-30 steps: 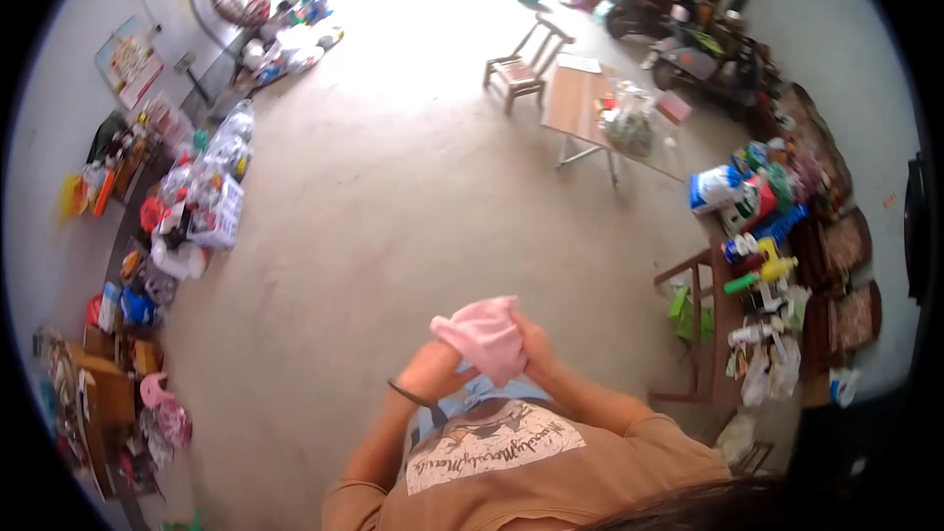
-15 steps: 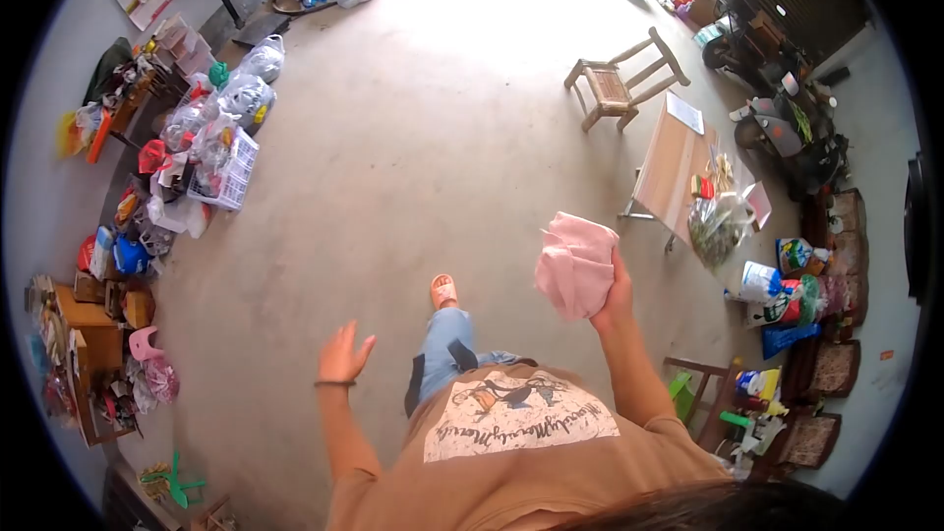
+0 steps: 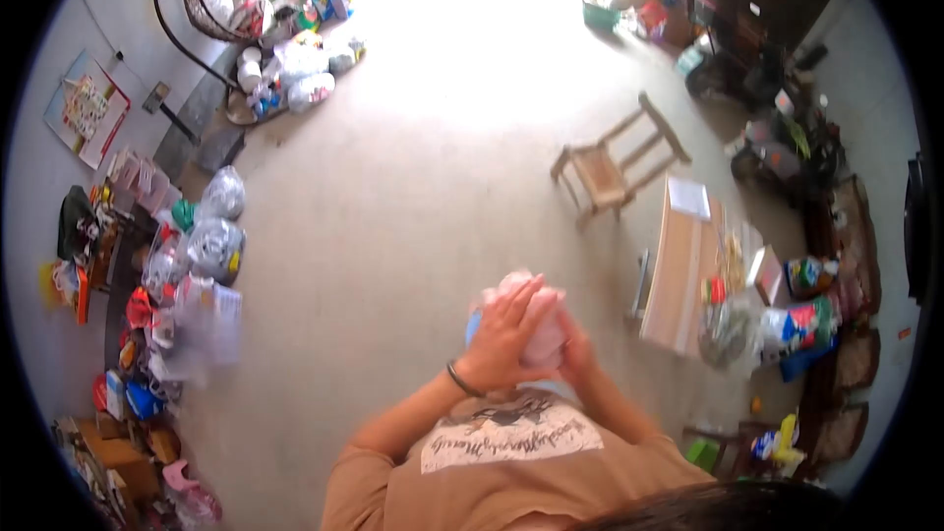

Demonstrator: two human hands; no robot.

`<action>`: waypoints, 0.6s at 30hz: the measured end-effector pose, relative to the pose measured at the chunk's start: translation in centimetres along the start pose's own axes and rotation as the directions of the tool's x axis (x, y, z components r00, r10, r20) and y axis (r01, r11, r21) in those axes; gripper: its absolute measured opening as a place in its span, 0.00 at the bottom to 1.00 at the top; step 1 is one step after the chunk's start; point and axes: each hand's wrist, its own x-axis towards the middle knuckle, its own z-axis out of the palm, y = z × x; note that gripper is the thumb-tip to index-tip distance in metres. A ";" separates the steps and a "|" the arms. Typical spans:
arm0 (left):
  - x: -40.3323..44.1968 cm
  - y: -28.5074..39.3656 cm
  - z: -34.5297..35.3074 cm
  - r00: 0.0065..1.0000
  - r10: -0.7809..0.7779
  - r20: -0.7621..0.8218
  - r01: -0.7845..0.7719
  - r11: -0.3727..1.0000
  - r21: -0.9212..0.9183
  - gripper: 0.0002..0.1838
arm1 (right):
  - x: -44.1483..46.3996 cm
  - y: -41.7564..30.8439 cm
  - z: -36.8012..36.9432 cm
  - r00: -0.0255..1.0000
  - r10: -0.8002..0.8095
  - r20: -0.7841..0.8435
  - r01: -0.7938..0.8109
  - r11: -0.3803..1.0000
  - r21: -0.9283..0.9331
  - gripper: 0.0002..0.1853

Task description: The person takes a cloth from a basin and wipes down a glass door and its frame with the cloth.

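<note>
Facing out past the brown printed T-shirt [image 3: 511,438], both hands met on a soft, bunched pink cloth [image 3: 544,334]. Left hand [image 3: 497,344] lay mostly open against its left side, fingers nearly straight; right hand [image 3: 578,352] gripped its right, fingertips hidden. Neither clearly nearer; long axis lost in folds. Beyond, rightward: pale wood-topped table [image 3: 677,280], then brown wooden chair [image 3: 602,177].

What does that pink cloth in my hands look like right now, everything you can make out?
The pink cloth is pale and soft-looking, bunched into a compact, creased wad. It is held up above the floor, in front of your brown shirt. Your left hand lies across its left side, fingers extended, and your right hand is against its right. The hands hide much of it, so I can't tell its full shape.
</note>
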 end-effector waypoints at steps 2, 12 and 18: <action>5.1 -4.3 -0.7 0.996 -0.086 -0.038 0.090 0.991 0.104 0.51 | 6.7 -2.4 2.7 0.988 0.079 0.131 -0.095 0.988 0.123 0.35; 16.6 -29.1 -5.6 0.734 -0.624 -0.266 0.356 0.689 -0.632 0.30 | 37.5 -13.4 10.3 0.653 0.451 0.608 0.062 0.768 -0.637 0.46; 28.0 -48.9 -8.6 0.648 -0.755 0.103 0.182 0.022 -0.983 0.36 | 54.8 -23.8 18.8 0.693 0.350 0.630 0.281 0.674 -0.683 0.32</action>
